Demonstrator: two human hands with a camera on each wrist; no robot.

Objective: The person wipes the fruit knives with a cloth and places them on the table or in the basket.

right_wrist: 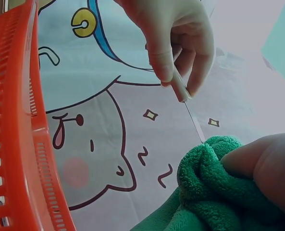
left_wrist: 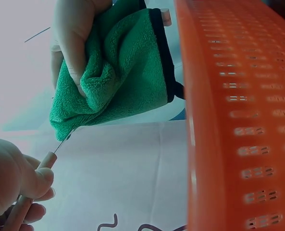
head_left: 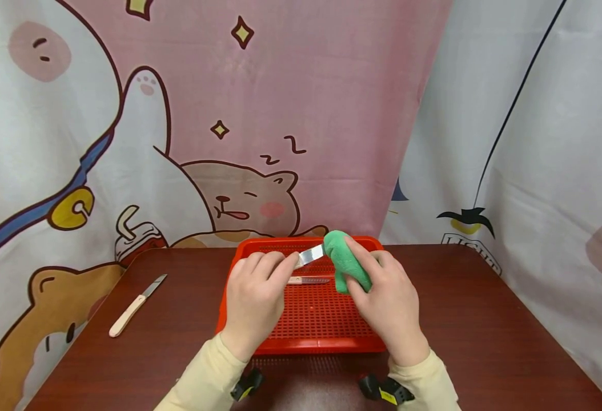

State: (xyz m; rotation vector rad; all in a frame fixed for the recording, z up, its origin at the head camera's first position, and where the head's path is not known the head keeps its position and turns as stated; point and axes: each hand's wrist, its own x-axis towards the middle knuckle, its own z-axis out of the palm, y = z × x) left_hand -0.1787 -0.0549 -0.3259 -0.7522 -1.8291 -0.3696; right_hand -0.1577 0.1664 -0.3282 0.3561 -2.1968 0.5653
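Observation:
My left hand (head_left: pixel 257 297) grips a small knife by its pale handle (left_wrist: pixel 47 161), above the red basket. The bare part of the knife's blade (head_left: pixel 311 255) points right in the head view, and its tip end is hidden in a green cloth (head_left: pixel 347 262). With thumb and fingers my right hand (head_left: pixel 390 302) pinches the bunched cloth around that blade. The cloth is fluffy with a dark edging, and in the left wrist view a loose fold hangs from it. Under the hands, a second knife (head_left: pixel 315 280) lies in the basket, its handle partly covered by my left hand.
The red perforated basket (head_left: pixel 326 345) stands mid-table, its wall rising close to both wrists. On the left of the dark brown table (head_left: pixel 486 342) lies another pale-handled knife (head_left: pixel 139 305), blade pointing away. A cartoon-printed curtain (head_left: pixel 332 114) hangs behind the table and along its sides.

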